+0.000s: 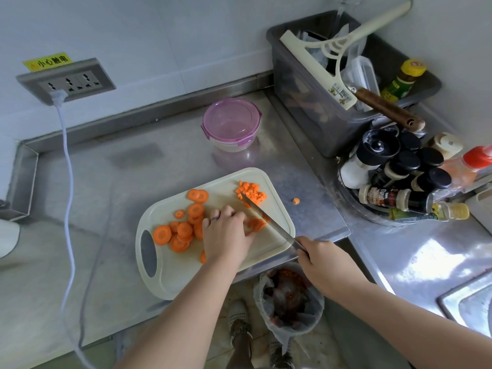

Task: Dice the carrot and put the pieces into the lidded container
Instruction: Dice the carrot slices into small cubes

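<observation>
Left hand [226,233] pins carrot slices [257,224] steady; right hand [323,258] grips knife [269,218], dicing. Container [231,124] lidded.

The left hand [226,233] holds carrot slices [257,224] on the cutting board [175,275]. The right hand [322,259] grips the knife [269,222], blade across them. The diced pieces [251,191] lie at the far corner; the lidded container [231,123] stands beyond.

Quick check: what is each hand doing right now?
Left hand: fingers curled on carrot slices, holding them.
Right hand: grips the knife.
</observation>
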`<state>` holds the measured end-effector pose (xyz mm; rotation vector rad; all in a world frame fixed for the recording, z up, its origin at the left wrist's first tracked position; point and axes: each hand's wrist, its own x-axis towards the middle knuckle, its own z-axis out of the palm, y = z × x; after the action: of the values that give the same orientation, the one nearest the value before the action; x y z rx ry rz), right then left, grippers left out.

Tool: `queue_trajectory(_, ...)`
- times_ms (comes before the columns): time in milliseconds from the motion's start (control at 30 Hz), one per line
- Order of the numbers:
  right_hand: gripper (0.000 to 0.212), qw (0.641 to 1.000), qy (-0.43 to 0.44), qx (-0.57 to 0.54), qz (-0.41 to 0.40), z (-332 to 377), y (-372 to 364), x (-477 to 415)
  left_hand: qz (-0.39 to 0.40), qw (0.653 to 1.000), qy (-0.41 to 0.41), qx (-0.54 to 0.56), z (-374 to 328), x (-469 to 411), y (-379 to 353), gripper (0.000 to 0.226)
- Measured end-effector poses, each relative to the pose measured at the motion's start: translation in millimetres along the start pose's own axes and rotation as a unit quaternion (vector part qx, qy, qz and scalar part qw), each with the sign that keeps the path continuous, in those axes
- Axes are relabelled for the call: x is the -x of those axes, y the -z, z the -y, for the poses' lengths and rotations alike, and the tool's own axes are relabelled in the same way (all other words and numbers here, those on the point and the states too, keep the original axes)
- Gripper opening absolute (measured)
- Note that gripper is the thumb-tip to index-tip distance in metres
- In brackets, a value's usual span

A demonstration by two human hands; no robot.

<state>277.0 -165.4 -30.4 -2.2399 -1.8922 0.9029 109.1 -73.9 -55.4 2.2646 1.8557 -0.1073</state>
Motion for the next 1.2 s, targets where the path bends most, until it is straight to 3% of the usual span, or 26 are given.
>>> queue_trajectory(533, 0.033, 0.998, 0.055, 0.015, -0.032, -15.3, 2.8, 4.8, 0.028, 0.999, -0.024, -0.014, 3.2, -14.1, 4.2, 0.038)
queue_trajectory(1200, 0.036, 0.999, 0.019, 0.025, -0.021, -34.1, 15.0, 18.1, 0.022, 0.999, -0.024, 0.019, 2.5, -11.6, 4.5, 0.03)
